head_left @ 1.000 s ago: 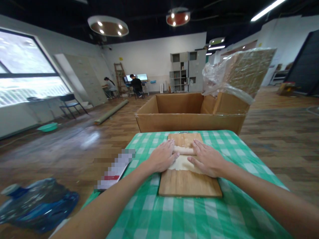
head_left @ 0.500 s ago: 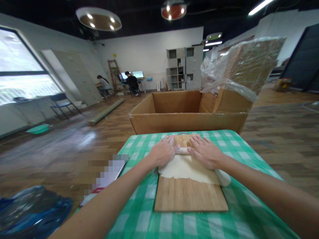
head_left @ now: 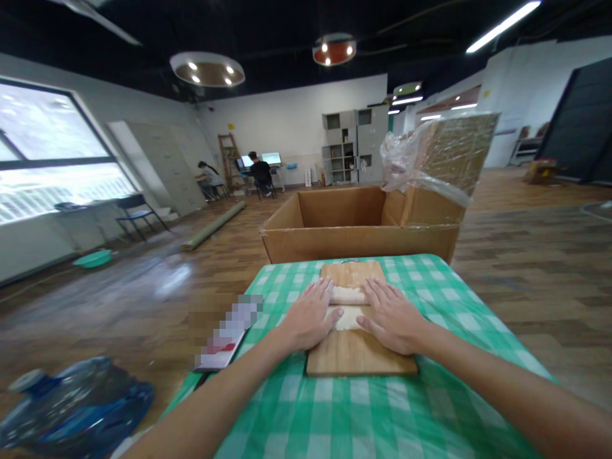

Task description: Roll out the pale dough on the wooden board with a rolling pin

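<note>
A pale roll of dough point(head_left: 348, 295) lies across a wooden cutting board point(head_left: 361, 360). A short stretch of flat dough point(head_left: 350, 319) shows just in front of it, between my thumbs. My left hand point(head_left: 313, 313) rests palm down over the left end of the roll, fingers stretched forward. Over the right end my right hand point(head_left: 393, 315) lies the same way, with its fingers extended and slightly spread. Both hands cover the roll's ends and the sides of the flat dough, so I cannot tell whether a rolling pin is inside.
A green-and-white checked cloth point(head_left: 329, 417) covers the table. At its left edge lies a partly pixelated flat item point(head_left: 224, 347). A large water bottle point(head_left: 76, 405) is at lower left. Beyond the table stands an open cardboard box point(head_left: 358, 243); two people sit farther back.
The wide dough sheet in front of my hands has become a short strip, and the roll looks thicker. Both hands are nearer the board's middle. The camera view has tilted up.
</note>
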A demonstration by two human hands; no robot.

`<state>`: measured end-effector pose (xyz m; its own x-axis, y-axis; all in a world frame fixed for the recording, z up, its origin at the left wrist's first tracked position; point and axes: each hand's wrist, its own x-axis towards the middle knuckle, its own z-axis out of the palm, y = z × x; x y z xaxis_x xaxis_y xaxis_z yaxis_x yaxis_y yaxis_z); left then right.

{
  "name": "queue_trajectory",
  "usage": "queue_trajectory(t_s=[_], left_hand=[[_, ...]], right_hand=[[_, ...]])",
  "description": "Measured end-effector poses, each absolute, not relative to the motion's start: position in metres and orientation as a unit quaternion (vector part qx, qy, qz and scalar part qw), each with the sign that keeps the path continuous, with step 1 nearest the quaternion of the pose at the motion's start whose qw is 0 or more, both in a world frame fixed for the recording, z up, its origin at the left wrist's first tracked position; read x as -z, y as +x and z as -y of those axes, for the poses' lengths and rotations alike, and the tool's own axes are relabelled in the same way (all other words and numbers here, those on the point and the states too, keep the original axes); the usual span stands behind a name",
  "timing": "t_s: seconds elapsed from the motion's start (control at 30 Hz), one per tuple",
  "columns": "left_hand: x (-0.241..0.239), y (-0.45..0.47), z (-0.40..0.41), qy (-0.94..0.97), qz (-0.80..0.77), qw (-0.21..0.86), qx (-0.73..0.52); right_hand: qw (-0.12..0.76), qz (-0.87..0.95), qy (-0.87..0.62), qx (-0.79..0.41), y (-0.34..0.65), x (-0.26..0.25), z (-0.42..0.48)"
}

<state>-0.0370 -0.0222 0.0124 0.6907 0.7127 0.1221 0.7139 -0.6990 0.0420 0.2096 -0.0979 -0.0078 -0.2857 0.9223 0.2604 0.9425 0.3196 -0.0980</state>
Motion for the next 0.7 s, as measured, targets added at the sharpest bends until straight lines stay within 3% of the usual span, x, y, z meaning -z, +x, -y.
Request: queue_trajectory(t_s=[0.23, 0.7], left_hand=[[-0.017, -0.045, 0.036, -0.921, 0.383, -0.018, 0.071], [-0.002, -0.008, -0.064, -0.929, 0.367, 0.045, 0.036]], right_hand=[[0.139, 0.805, -0.577, -0.002, 0.21, 0.005, 0.107], [0.117, 0.8, -0.588, -0.028, 0.227, 0.006, 0.003]])
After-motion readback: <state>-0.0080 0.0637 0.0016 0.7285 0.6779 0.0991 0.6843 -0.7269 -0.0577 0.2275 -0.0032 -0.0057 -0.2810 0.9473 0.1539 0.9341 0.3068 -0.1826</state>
